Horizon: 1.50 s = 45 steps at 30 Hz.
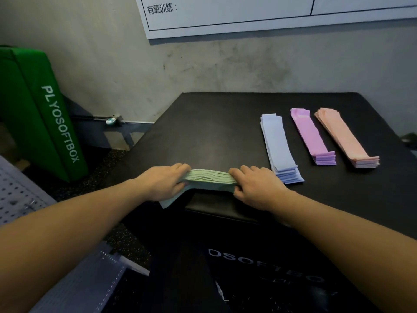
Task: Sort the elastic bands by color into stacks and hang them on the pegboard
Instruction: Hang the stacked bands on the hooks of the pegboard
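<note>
A stack of green elastic bands (209, 177) lies crosswise at the near edge of the black soft box (214, 132). My left hand (162, 181) grips its left end, and my right hand (255, 186) grips its right end, fingers over the top and thumbs below. One green band end hangs down under my left hand. Three sorted stacks lie to the right: light blue bands (279, 145), purple bands (311, 135) and pink bands (345, 136). A grey pegboard (20, 195) shows at the lower left.
A green soft box (45, 114) leans against the wall at left. A white board with printed text (248, 12) hangs on the wall above. A second perforated grey panel (90, 279) lies low at the left, over speckled floor.
</note>
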Tool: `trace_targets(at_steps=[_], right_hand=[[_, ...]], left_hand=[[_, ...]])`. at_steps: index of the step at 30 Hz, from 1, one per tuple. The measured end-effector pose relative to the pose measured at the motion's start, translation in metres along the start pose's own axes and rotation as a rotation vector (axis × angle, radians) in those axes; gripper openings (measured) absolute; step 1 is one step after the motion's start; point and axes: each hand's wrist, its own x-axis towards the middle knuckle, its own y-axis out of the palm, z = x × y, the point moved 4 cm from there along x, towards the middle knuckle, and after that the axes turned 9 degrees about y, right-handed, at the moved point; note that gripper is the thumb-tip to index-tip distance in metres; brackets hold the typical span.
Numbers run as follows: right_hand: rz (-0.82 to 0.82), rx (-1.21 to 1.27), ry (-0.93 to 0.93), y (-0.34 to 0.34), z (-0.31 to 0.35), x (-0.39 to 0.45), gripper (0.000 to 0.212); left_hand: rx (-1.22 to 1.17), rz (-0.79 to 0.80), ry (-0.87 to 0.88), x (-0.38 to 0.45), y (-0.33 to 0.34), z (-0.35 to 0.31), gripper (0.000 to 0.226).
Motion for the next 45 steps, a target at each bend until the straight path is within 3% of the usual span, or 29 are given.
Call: trace_targets(at_steps=[5,10,20,26,38,45], right_hand=[[0.04,0.127,-0.01,-0.008,0.009,-0.002,0.044],[-0.091,0.181,-0.096,-0.043,0.046,0.009,0.043],[-0.301,0.258,-0.373,-0.114,0.2,0.034,0.04],[-0.388,0.337,-0.474,-0.157,0.281,0.041,0.039],[-0.441,0.484,-0.608,-0.225,0.384,0.11,0.037],[-0.368,0.527,-0.615,-0.205,0.426,0.157,0.036]], left_hand=[[0.091,-0.024,-0.051,-0.029,-0.025,-0.011,0.034],[0.263,-0.145,-0.159,-0.087,-0.065,-0.01,0.035],[0.206,-0.362,-0.548,-0.271,-0.09,0.015,0.037],[0.412,-0.433,-0.707,-0.348,-0.118,0.015,0.038],[0.394,-0.548,-1.01,-0.397,-0.167,0.073,0.034],[0.368,-0.456,-1.121,-0.397,-0.158,0.115,0.039]])
